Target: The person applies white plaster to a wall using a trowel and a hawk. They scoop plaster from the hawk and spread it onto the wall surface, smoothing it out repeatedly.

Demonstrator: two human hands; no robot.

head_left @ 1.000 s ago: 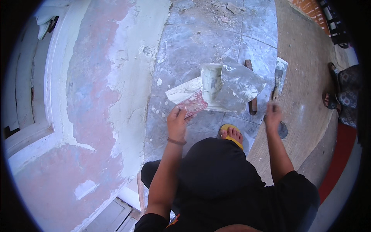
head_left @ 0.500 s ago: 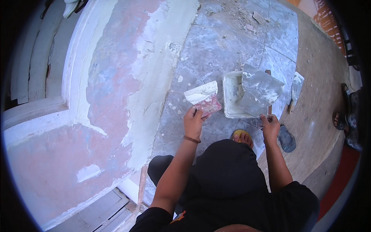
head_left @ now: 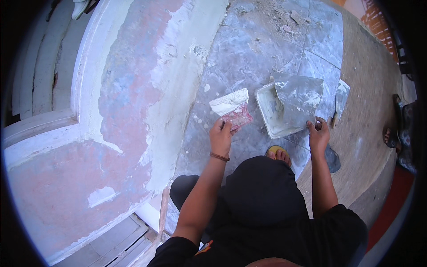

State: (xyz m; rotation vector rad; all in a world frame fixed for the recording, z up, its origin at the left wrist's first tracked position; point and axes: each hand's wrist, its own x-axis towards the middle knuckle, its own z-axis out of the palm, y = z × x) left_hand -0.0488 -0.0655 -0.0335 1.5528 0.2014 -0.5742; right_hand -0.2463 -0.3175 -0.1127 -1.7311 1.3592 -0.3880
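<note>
My left hand (head_left: 221,137) is closed around a red, flat-handled scraper (head_left: 238,119). Thick white paste covers the scraper's far edge. To its right, a white rectangular tub (head_left: 270,116) stands tilted in outline on the tiles, with whitish paste on its inner walls. A thin grey sheet (head_left: 299,99), smeared with white, lies across the tub's right part and hides it. My right hand (head_left: 318,133) pinches the sheet's near right corner, beside the tub's rim. Whether the fingers also grip that rim, I cannot tell.
A second flat blade with a wooden handle (head_left: 335,118) lies right of the tub. Rubble (head_left: 289,22) is scattered on the far tiles. A patchy plastered wall (head_left: 133,89) rises at left. My sandalled foot (head_left: 279,155) is below the tub; another person's feet (head_left: 390,135) show far right.
The grey sheet and tub have turned counter-clockwise as my right hand moved up and right. The left hand and its scraper shifted slightly left.
</note>
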